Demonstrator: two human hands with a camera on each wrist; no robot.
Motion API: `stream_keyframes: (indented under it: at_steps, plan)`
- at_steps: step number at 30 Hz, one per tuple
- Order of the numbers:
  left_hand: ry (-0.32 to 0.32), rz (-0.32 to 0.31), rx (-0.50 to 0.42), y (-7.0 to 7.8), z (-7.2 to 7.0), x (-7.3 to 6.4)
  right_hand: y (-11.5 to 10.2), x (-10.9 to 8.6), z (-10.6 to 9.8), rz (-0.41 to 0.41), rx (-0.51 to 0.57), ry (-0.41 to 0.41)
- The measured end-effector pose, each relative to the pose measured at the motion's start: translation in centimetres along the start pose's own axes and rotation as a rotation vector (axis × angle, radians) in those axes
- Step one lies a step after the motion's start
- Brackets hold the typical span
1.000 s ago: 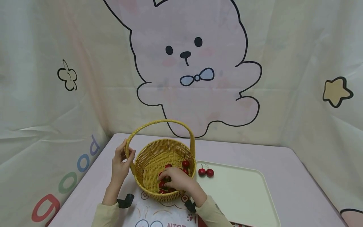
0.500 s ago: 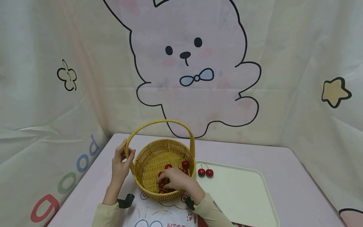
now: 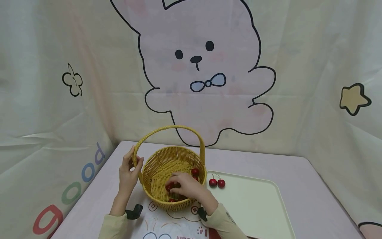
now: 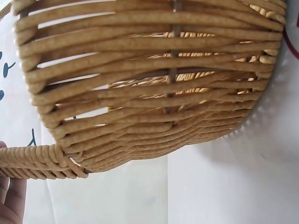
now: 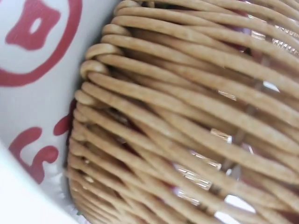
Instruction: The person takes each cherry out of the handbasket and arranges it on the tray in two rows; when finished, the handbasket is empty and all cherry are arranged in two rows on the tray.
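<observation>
My left hand (image 3: 128,174) grips the left side of the arched handle of a yellow woven basket (image 3: 159,167). In the left wrist view the basket's wall (image 4: 149,98) fills most of the picture, and fingers (image 4: 14,200) show beside the foot of the handle. My right hand (image 3: 191,186) reaches over the near rim into the basket, its curled fingers and thumb pinching red cherries (image 3: 169,187). Other cherries (image 3: 195,172) lie around and under it, partly hidden by the hand. The right wrist view shows only the basket's outer weave (image 5: 187,102).
Right of the basket is a cream tray (image 3: 253,209) with a pair of stemmed cherries (image 3: 217,183) near its far left corner. A printed white sheet (image 3: 167,225) lies in front of the basket. A cartoon-printed cloth backdrop (image 3: 209,109) rises behind the table.
My right hand has risen slightly inside the basket, with cherries now lifted at its fingertips. The left hand stays on the handle, and the basket stands as before.
</observation>
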State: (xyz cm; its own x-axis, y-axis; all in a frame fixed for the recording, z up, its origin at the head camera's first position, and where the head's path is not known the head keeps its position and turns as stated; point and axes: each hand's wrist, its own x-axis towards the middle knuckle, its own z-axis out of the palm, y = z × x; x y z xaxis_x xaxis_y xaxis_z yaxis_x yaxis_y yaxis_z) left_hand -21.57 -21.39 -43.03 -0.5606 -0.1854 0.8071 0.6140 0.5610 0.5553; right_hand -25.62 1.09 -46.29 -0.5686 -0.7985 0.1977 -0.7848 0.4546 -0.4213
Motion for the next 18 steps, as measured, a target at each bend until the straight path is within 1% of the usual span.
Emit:
stream_keyframes:
  at_steps: [8,10,14,18]
  plan:
    - [-0.011,-0.044,0.033,0.13,0.00,-0.12,0.56,0.02,-0.35,0.009,0.043,0.170]
    - [-0.013,-0.054,0.043,0.11,0.02,-0.14,0.67,0.06,-0.42,0.012,0.070,0.218]
    - [-0.008,-0.055,0.053,0.21,0.05,-0.15,0.88,0.13,-0.46,-0.011,0.115,0.326]
    - [0.001,-0.044,0.062,0.15,0.15,-0.20,1.07,0.12,-0.37,-0.043,0.111,0.424]
